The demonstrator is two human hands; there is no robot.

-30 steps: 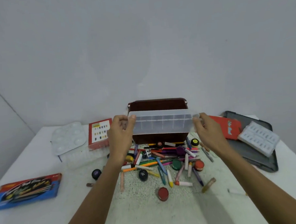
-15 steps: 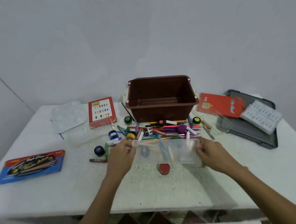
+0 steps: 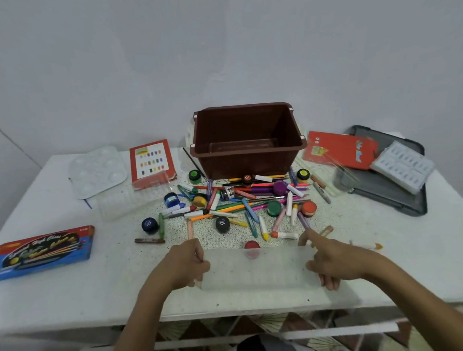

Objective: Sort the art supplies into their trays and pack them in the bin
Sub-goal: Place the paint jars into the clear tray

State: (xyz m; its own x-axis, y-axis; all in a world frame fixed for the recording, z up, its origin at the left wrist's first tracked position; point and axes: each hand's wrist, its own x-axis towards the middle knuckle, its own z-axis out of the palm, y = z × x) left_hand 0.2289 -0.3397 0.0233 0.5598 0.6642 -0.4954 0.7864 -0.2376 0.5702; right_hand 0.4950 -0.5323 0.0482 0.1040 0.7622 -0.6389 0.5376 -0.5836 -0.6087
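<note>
Two hands hold a clear tray (image 3: 259,269) at the near edge of the table (image 3: 96,294). The left hand (image 3: 186,263) pinches its left end. The right hand (image 3: 332,258) clasps its right end, index finger straight. Loose supplies (image 3: 228,209) lie beyond, before the brown bin (image 3: 247,157).

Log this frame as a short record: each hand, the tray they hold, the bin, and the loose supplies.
left hand: grips the left end of the clear tray
right hand: holds its right end, index finger stretched out
clear tray: low over the table's near edge; touching or not, cannot tell
bin: brown, upright, empty, at the back
loose supplies: crayons, markers, paint pots heaped between bin and tray
</note>
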